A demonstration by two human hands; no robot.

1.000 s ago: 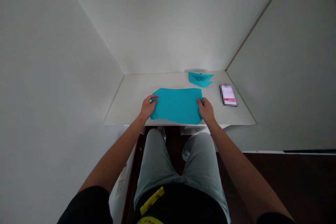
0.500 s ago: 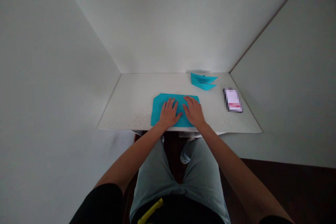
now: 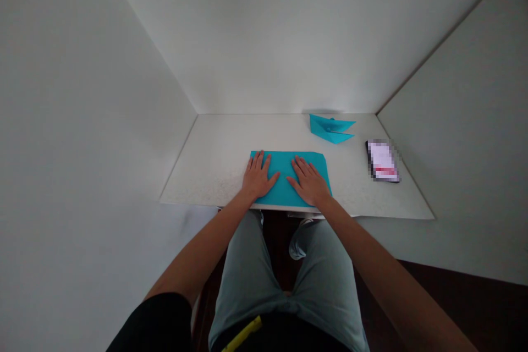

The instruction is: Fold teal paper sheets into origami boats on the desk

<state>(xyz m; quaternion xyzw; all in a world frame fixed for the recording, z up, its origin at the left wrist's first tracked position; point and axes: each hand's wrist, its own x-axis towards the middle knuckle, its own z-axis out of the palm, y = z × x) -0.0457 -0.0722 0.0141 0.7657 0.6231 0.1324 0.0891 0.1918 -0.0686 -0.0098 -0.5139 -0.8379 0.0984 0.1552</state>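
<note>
A turquoise sheet of paper [image 3: 284, 168] lies flat near the front edge of a white table [image 3: 214, 159]. My left hand [image 3: 256, 179] rests palm down on the sheet's left part, fingers stretched out. My right hand [image 3: 309, 182] lies flat on its right part, fingers spread. Neither hand holds anything.
A folded turquoise paper shape [image 3: 330, 127] sits at the back right of the table. A phone-like device [image 3: 383, 161] lies near the right wall. White walls close in the table on the left, back and right. My legs are below the front edge.
My hands went from gripping the sheet's left and right edges to pressing flat on it. In the last half second they spread slightly apart, and the sheet looks shorter.
</note>
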